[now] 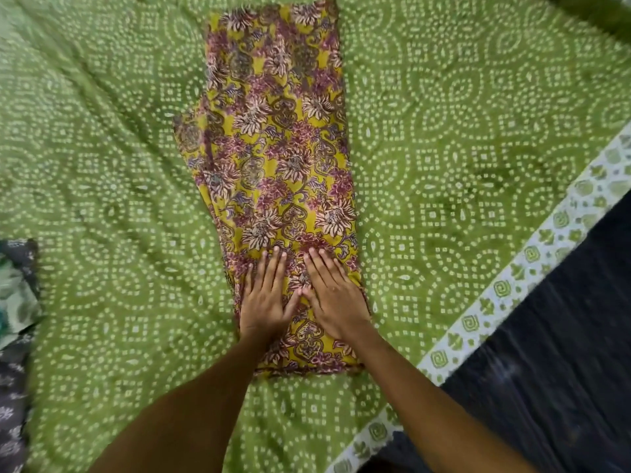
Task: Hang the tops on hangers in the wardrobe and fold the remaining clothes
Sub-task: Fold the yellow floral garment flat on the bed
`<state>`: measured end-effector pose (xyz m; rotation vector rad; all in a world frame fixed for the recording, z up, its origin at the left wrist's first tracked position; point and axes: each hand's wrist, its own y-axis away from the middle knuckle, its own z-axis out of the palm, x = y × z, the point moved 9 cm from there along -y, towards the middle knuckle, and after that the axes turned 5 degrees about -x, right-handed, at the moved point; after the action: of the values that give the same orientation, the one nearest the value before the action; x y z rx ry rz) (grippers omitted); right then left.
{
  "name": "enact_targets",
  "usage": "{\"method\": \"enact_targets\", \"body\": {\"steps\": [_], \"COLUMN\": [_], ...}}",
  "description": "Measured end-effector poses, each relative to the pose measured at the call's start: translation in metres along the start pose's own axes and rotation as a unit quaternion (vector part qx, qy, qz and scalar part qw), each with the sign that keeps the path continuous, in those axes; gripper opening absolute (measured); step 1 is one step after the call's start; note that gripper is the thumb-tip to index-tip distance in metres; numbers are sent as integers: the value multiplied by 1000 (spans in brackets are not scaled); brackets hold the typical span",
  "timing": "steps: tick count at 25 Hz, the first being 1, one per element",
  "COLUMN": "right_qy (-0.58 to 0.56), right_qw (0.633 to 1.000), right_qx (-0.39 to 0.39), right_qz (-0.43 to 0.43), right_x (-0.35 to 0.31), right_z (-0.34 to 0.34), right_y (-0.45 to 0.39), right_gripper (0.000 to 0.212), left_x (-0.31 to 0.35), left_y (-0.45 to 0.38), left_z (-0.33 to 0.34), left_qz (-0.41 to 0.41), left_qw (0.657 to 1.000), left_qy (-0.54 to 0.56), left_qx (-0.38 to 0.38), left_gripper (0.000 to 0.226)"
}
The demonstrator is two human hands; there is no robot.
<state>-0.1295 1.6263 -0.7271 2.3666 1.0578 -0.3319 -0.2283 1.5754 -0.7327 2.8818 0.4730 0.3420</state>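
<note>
From the head camera, a long thin cloth with yellow and purple flowers [273, 158] lies flat down the middle of the frame. It is folded into a narrow strip on a soft green bedsheet [461, 138] with white dots. The left hand [264, 298] and the right hand [333, 298] lie flat side by side on its lower end, fingers straight, pressing down and holding nothing. More printed clothes [15, 302] sit at the left edge.

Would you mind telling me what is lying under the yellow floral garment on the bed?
The yellow floral garment lies flat on the green dotted bedspread. Left hand and right hand press on its near end. Anything else beneath is covered.
</note>
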Motion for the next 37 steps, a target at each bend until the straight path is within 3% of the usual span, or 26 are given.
{"method": "enact_targets", "body": {"steps": [8, 13, 18, 23, 26, 30, 33, 35, 37], "right_qy": [51, 47, -25, -104, -50, -40, -111, -174, -229], "right_qw": [995, 986, 963, 951, 939, 865, 836, 863, 892], "right_qx": [79, 113, 137, 171, 186, 232, 218, 253, 291], "right_qz": [17, 115, 232, 234, 284, 444, 491, 400, 258], "right_x": [31, 49, 29, 8, -1, -1, -16, -43, -77], "right_z": [-68, -101, -68, -23, -5, 13, 13, 2, -17], "right_y": [-153, -193, -137, -44, 17, 66, 59, 35, 7], "right_gripper": [67, 67, 62, 57, 61, 71, 70, 66, 59], "left_x": [-8, -4, -2, 6, 5, -10, -30, -59, -90], "left_y": [-7, -8, -5, 7, 22, 26, 32, 28, 15], "left_z": [14, 12, 8, -9, -7, -14, -36, -52, -53], "left_qz": [0, 12, 31, 131, 183, 196, 191, 132, 46], "left_qw": [999, 999, 1000, 990, 982, 980, 976, 961, 906], "left_qy": [-31, -14, 8, 10, -18, -16, 77, 227, 418], "left_qx": [26, 31, 0, 54, 38, 16, 71, 88, 39], "left_gripper": [74, 73, 72, 73, 78, 89, 79, 67, 47]}}
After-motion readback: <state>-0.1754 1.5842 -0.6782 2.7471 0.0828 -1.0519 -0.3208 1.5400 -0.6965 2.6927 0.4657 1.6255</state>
